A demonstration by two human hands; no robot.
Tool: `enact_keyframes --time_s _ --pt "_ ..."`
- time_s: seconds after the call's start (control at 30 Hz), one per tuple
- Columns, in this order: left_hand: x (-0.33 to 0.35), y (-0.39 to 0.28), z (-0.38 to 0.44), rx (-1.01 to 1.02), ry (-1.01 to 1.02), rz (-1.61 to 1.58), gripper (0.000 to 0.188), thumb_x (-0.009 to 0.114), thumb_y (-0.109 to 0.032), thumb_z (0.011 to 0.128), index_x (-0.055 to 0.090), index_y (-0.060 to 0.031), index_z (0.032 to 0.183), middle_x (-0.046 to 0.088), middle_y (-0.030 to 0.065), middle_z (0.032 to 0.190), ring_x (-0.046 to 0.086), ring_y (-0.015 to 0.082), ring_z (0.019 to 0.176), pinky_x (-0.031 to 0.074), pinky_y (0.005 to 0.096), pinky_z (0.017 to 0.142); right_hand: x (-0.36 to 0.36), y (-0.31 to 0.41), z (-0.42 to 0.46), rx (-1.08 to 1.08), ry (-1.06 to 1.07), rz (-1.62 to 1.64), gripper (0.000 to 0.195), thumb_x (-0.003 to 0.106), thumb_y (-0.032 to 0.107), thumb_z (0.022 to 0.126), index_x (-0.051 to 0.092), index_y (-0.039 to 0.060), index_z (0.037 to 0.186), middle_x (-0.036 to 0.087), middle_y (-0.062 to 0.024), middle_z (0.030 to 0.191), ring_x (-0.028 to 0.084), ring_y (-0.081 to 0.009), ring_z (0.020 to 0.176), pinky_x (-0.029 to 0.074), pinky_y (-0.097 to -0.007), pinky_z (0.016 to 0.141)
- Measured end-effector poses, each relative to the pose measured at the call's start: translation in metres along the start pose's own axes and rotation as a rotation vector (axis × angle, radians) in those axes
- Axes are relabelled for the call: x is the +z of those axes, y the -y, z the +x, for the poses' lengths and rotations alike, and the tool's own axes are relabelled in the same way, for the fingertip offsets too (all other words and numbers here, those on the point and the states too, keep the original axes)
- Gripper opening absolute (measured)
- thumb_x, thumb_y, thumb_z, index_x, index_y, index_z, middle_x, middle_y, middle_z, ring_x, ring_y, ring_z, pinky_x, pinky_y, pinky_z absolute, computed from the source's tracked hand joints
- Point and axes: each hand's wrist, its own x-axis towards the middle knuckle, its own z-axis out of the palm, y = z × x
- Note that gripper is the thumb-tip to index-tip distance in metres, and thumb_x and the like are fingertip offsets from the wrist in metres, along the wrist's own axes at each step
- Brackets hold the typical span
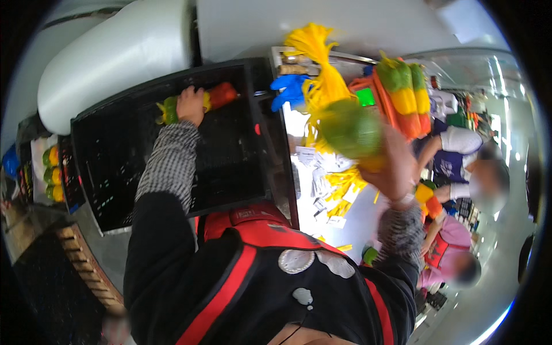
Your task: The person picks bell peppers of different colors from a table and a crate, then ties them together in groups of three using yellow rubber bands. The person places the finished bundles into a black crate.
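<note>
My left hand reaches into a large black plastic crate. It grips a pack of bell peppers by its middle, near the far wall. Green shows at one end of that pack, yellow beside my fingers, and red at the other end. Over the bright worktable, my right hand holds another pepper pack. Its green pepper points away from my fingers, and some yellow shows at my grip. Motion blurs this hand and its pack.
Yellow netting sleeves hang beside a blue glove. More pepper packs stand by an orange device with a lit green display. Two co-workers are at the right. A big white roll lies behind the crate; packed peppers sit far left.
</note>
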Motion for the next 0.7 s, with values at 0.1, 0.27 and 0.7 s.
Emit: enact_keyframes --time_s 0.1,0.27,0.7 --pt "-0.027 -0.02 -0.016 -0.027 0.189 -0.89 0.04 0.067 -0.025 0.082 0.055 -0.0067 0.115 0.06 0.0168 0.1 0.06 0.0318 0.09 0.049 0.0403 0.079 0.058 0.045 0.016 -0.349 -0.08 -0.158 0.064 0.069 0.011 0.06 0.056 0.023 0.122 0.054 -0.0068 0.106 0.055 -0.0282 0.098 0.047 -0.0398 0.083" --pt "-0.159 -0.08 -0.074 -0.028 1.348 -2.287 0.076 0.048 -0.058 0.088 0.029 -0.0071 0.141 0.037 0.01 0.14 0.043 0.0235 0.124 0.036 0.0399 0.104 0.107 0.106 0.026 -0.746 -0.313 -0.002 0.058 0.06 0.014 0.069 0.053 0.0398 0.121 0.053 -0.0026 0.115 0.053 -0.0209 0.107 0.044 -0.0363 0.092" --pt "-0.124 0.003 -0.074 -0.05 0.573 -1.14 0.095 0.085 -0.016 0.055 0.035 -0.0016 0.134 0.055 0.0156 0.12 0.054 0.0242 0.111 0.043 0.034 0.095 0.111 -0.037 -0.085 0.237 -0.118 -0.135 0.065 0.075 0.011 0.063 0.053 0.0155 0.124 0.044 -0.0137 0.131 0.041 -0.0353 0.121 0.036 -0.0457 0.1"
